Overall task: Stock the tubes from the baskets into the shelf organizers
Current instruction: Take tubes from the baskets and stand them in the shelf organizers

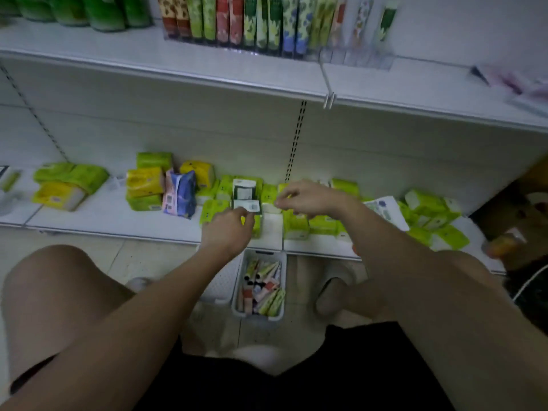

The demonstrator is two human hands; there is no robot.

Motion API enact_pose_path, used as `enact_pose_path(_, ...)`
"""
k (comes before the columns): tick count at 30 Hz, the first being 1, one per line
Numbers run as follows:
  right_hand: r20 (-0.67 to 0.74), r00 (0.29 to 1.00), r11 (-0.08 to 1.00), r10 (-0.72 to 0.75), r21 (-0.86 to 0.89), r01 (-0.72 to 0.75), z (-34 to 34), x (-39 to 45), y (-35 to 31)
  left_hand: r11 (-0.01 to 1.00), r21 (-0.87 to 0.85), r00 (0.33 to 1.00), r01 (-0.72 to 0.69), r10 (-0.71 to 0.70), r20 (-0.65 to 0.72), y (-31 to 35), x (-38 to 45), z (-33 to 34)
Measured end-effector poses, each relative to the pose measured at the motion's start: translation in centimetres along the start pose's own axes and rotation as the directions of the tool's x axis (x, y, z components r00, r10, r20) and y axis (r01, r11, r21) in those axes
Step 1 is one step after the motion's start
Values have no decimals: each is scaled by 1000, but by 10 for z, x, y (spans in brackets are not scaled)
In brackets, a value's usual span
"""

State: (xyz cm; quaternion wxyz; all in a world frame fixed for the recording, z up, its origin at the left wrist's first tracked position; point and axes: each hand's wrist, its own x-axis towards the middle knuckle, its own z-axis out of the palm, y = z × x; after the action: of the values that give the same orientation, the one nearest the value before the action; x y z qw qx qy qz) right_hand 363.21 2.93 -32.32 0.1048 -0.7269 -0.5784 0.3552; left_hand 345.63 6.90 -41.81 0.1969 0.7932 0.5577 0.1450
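1. The upper shelf (pixel 207 69) ran across the top, carrying a clear organizer (pixel 355 56) with upright tubes (pixel 261 25) packed in its left part; its right slots held only a few.
2. The lower shelf (pixel 118 221) carried scattered green and yellow tissue packs (pixel 71 185), a blue-and-pink pack (pixel 179 194) and a white-and-dark-green packet (pixel 244 192) standing among them.
3. On the floor just in front of the lower shelf sat a white basket (pixel 281 262) holding a jumble of tubes (pixel 264 289); a second white basket (pixel 222 280) touched its left side, its contents hidden by the left arm.
4. The left hand (pixel 228 229) reached over the lower shelf's edge, fingers curled at the packet's bottom edge; whether they pinched it could not be told.
5. The right hand (pixel 305 198) hovered just right of the packet, fingers bent with tips drawn together near a green pack; whether they held anything could not be told.
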Motion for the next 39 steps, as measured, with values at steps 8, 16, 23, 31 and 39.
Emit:
enact_pose_path(8,171,959,972,226,19,-233,125,42,92,961,37,853,276,-262,450,-64,-38,97)
enact_pose_path(16,249,929,929,274,181,-322,217,104,169,902,-28,765,431,-349,541,-89,-23,190)
enact_pose_path(23,243,929,940,280,130,-317,279,150,219,857,75,675,509,-452,583,-97,-16,264)
enact_pose_path(31,-13,973,973,230,-4,-230,288,205,232,940,96,839,328,-337,428,-99,42,282)
enact_pose_path(39,366,902,960,230,-235,-150,290,250,226,930,139,680,340,-345,647,-106,74,306)
